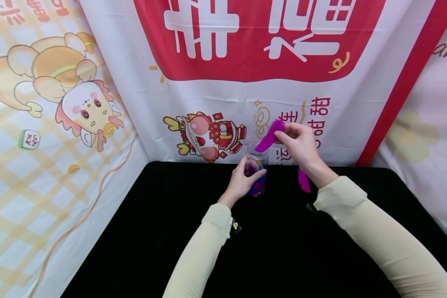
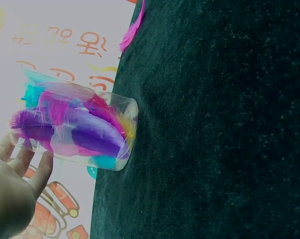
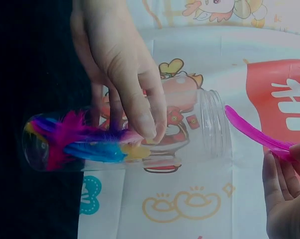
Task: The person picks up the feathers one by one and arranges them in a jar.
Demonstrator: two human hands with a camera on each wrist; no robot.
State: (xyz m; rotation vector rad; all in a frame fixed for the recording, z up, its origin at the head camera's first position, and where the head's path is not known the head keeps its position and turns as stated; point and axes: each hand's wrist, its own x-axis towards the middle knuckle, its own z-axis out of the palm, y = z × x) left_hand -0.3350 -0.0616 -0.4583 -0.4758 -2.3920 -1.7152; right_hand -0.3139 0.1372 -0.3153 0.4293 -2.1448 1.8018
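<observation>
My left hand (image 1: 242,181) grips a clear plastic jar (image 3: 189,144) around its side, and the jar stands upright on the black table. Feathers in purple, blue, pink and yellow (image 2: 85,127) fill its lower part. Between thumb and fingertips, my right hand (image 1: 301,145) pinches a magenta feather (image 1: 270,135). That feather's tip points down at the jar's open mouth, right by the rim in the right wrist view. Another magenta feather (image 1: 304,181) lies on the table below my right wrist, partly hidden by it.
The black cloth-covered table (image 1: 268,256) reaches back to a printed curtain (image 1: 223,95) close behind the jar. Another printed curtain (image 1: 52,165) hangs along the left side. A small dark object (image 1: 311,207) shows beside the right cuff.
</observation>
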